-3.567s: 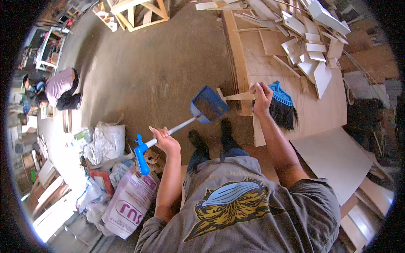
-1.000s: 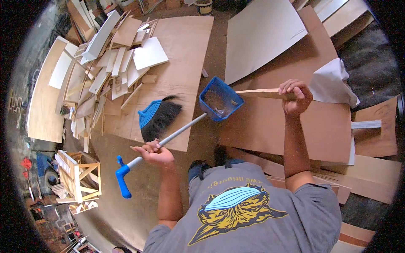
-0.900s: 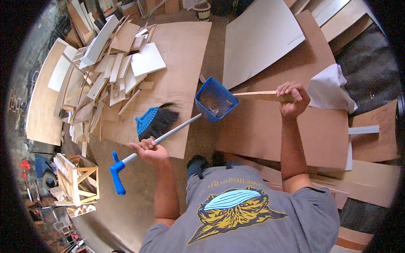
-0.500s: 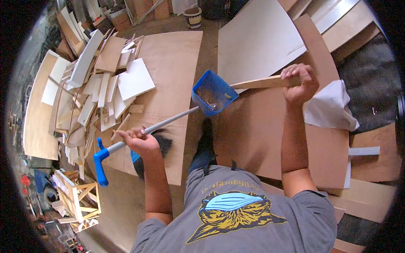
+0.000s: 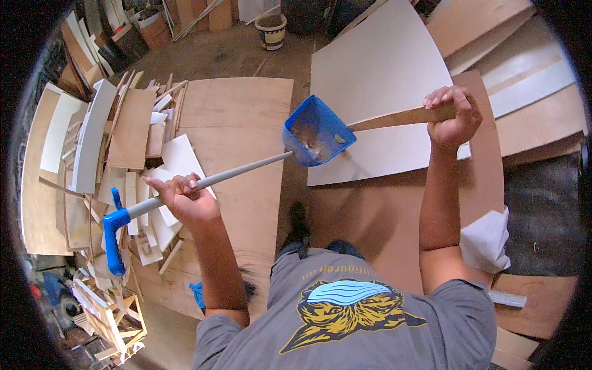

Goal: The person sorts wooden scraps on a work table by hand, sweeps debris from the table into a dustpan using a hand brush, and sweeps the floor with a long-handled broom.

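My left hand (image 5: 188, 200) is closed round the grey pole of a blue long-handled dustpan (image 5: 316, 131). The pole slants from the scoop down to a blue grip (image 5: 115, 243) at its far left end. Dusty debris and small scraps lie inside the scoop, which hangs over the gap between the boards. My right hand (image 5: 454, 117) grips the outer end of a tapering wooden strip (image 5: 391, 118). The strip's other end reaches the right rim of the scoop. Below my left forearm, a blue and black brush head (image 5: 197, 295) is partly hidden.
Left, offcuts (image 5: 132, 129) lie piled on a large plywood sheet (image 5: 246, 111). White (image 5: 370, 74) and brown (image 5: 394, 216) panels lie to the right, with a white cloth (image 5: 487, 240) beside them. A bucket (image 5: 271, 32) stands ahead; a wooden frame (image 5: 117, 320) is lower left.
The boards and offcuts have shifted downward in view. Both hands have moved outward and slightly up, still holding the dustpan and the strip.
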Available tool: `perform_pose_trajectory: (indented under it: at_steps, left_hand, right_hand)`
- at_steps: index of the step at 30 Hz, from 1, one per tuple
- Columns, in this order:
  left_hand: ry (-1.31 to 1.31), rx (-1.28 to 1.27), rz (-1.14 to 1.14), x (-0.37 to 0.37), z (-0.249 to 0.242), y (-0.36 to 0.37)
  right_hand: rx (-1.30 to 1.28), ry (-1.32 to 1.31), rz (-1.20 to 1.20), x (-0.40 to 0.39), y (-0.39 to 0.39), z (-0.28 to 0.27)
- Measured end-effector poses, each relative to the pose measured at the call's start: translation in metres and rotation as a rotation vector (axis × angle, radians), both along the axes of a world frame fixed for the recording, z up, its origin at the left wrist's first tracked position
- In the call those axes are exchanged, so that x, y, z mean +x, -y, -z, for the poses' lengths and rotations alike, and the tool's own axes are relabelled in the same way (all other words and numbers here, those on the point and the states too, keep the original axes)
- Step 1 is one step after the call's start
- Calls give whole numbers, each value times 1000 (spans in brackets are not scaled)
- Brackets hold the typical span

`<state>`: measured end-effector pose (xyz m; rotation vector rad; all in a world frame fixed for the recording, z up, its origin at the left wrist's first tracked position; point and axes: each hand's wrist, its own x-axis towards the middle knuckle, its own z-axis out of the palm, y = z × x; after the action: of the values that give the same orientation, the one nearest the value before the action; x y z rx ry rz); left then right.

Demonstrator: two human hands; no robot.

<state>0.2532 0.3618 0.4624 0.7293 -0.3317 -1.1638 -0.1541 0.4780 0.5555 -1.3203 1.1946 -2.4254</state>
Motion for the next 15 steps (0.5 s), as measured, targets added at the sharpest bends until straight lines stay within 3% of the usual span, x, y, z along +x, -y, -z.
perform_pose_trajectory:
  at_steps: [9, 15]
  left_hand:
    - [-44, 34, -44, -18, -26, 84]
    - [-44, 12, -233, -20, -38, 129]
  right_hand:
    - [-6, -15, 34, -32, 112, -6]
    - [0, 18, -55, -44, 201, -17]
